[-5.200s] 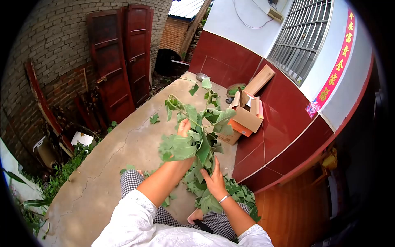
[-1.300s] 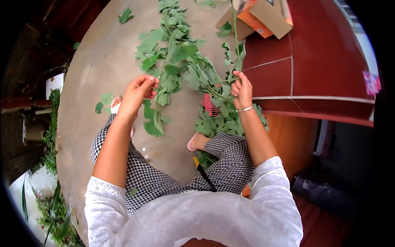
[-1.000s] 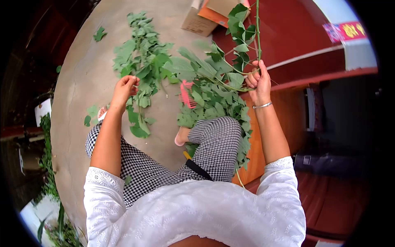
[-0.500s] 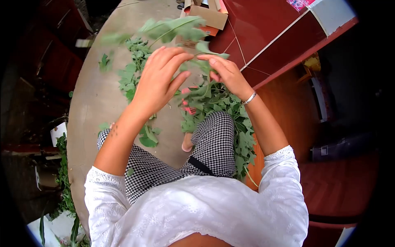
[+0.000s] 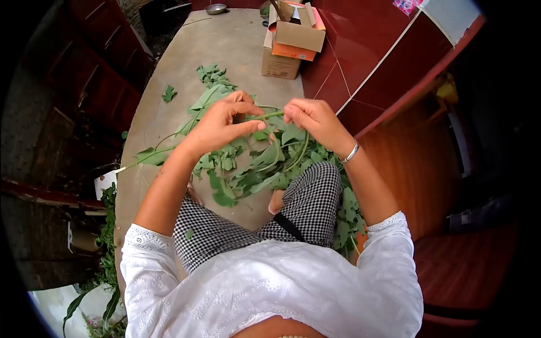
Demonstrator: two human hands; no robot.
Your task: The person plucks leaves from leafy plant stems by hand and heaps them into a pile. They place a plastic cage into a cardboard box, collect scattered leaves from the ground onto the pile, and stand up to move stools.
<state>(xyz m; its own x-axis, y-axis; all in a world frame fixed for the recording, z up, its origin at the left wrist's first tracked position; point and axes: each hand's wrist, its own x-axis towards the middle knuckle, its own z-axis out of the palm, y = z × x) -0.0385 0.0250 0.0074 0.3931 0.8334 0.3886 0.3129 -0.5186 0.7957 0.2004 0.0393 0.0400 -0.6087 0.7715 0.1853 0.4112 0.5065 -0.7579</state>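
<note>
Left of centre, over the concrete floor (image 5: pixel 225 39), the left hand (image 5: pixel 225 121) is curved with thumb and forefinger parted about a green stem (image 5: pixel 273 115); whether its other fingers grip cannot be told. Between the hands the exposed stem lies roughly left to right, above scattered leaves (image 5: pixel 224 194). To its right, the right hand (image 5: pixel 315 121) is closed on that span, touching it directly.

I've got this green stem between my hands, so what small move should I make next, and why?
I'd probably close your left hand on the green stem, thumb toward forefinger: your right hand pinches it, but a gap shows between the left thumb and forefinger, so that side looks loose.
</note>
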